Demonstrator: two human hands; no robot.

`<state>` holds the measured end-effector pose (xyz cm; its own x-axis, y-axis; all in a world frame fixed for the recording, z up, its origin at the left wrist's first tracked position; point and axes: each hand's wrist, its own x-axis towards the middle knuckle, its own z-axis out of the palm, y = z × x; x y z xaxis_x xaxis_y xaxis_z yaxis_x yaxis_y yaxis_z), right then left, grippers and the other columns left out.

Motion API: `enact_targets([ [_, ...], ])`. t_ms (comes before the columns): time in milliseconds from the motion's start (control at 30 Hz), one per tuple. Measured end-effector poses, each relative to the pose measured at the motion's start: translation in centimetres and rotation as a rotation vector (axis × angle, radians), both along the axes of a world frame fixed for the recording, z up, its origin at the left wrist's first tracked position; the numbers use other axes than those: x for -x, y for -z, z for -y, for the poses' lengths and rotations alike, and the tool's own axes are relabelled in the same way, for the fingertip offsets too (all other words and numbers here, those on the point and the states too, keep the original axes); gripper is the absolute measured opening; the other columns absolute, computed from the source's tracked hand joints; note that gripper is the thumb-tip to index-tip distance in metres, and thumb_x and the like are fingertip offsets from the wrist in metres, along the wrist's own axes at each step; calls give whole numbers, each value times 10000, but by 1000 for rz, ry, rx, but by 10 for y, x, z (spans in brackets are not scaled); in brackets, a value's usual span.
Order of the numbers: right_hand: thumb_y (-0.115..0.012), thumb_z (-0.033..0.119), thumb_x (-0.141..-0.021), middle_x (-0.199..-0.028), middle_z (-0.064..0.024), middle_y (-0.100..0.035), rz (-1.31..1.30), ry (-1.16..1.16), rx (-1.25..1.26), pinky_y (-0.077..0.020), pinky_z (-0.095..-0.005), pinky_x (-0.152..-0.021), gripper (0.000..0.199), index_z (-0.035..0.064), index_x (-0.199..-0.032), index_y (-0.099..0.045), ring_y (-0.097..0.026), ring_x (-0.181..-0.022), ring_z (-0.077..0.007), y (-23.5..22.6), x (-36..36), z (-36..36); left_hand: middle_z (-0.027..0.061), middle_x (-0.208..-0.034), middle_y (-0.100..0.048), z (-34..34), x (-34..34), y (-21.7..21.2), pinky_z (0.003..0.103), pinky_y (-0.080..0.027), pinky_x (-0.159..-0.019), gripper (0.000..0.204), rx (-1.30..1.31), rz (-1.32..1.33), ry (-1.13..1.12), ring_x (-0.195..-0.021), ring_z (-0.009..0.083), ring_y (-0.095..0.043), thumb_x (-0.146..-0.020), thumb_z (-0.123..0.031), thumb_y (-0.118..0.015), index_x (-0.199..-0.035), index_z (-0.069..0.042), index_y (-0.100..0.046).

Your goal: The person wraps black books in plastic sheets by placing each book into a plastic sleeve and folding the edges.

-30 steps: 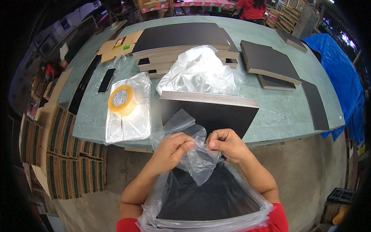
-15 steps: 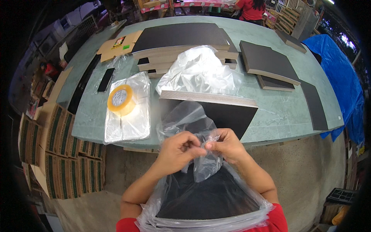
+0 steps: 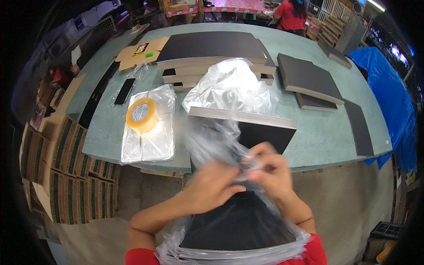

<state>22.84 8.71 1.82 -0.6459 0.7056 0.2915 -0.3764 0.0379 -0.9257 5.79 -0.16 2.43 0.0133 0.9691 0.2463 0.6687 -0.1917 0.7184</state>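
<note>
My left hand (image 3: pixel 213 186) and my right hand (image 3: pixel 271 171) meet in front of my body, both closed on a gathered part of a clear plastic bag (image 3: pixel 214 138). Motion smears their fingertips. The loose end of the plastic flares up and to the left from the grip. Below my hands, a stack of black boards (image 3: pixel 238 227) lies inside clear plastic, its crumpled folds bunched against my red sleeves. Just beyond my hands, a second stack of black boards with pale layered edges (image 3: pixel 269 137) stands tilted at the table's near edge.
On the green table (image 3: pixel 318 137), a yellowish tape roll (image 3: pixel 142 115) sits on flat plastic bags (image 3: pixel 154 145), near a black phone (image 3: pixel 124 91). Behind are crumpled white plastic (image 3: pixel 234 86) and piled dark boards (image 3: pixel 212 46). Cardboard boxes (image 3: pixel 70 176) stand left; a blue tarp (image 3: pixel 384 97) hangs right.
The gathered plastic has been pulled and twisted, its loose end now bunched and blurred toward the left. My left hand has turned and dropped slightly; my right hand has shifted a little right.
</note>
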Motion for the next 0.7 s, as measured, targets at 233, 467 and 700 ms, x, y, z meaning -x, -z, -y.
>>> enact_targets([
  [233,-589,229,-781,-792,-70,-590,180,80,58,-445,-294,-699,210,26,-825,-565,-565,-808,-172,16,-7,-13,72,-711,-543,-3,6,-2,260,-408,-656,116,83,341,270,-663,149,-506,-807,-150,-531,-835,-37,-530],
  [467,-517,349,-822,-859,-102,-582,97,-1021,-47,-411,-313,-732,354,7,-897,-570,-543,-809,-202,13,-4,8,0,-701,-536,-13,27,-17,216,-420,-574,293,419,1512,491,-628,91,-513,-822,-335,-530,-868,-47,-508],
  [700,-440,459,-811,-830,-193,-583,555,-1086,-127,-334,-459,-877,515,-11,-1005,-528,-564,-854,-281,-1,-27,-5,37,-620,-525,1,45,-24,253,-409,-485,326,442,885,442,-564,160,-546,-789,-321,-574,-768,4,-560],
])
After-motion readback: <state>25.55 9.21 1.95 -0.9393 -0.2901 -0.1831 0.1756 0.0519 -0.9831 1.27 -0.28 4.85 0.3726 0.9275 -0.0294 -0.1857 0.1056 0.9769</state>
